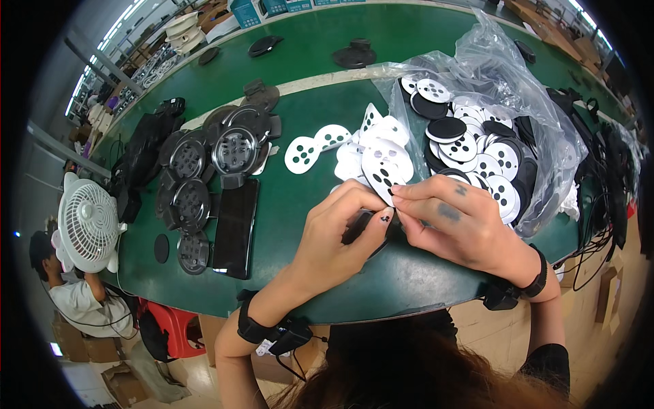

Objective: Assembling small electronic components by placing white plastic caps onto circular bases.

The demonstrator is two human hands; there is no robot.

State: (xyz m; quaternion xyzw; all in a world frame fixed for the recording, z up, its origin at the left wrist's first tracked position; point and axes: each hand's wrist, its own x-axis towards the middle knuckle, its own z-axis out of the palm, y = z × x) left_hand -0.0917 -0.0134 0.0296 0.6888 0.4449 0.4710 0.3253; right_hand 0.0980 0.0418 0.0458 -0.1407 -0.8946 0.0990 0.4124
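Near the table's front edge, both my hands are closed in a pinch on a white disc [380,168] with several dark round holes, held tilted up. My left hand [334,232] grips its lower edge, and my right hand [460,221] pinches the same edge from the other side. A dark round part [355,230] shows partly beneath my left fingers; the rest of it is hidden. Just beyond the held disc lies a loose pile of white sheets [392,129]. Two joined white discs with holes [302,155] rest left of that pile.
Black and white holed discs [503,158] spill from a clear plastic bag [487,51] at right. On the left are dark round housings [235,150], a black phone [236,232] and a white fan [88,221]. Black cables [606,184] lie far right. A person [85,300] sits at left.
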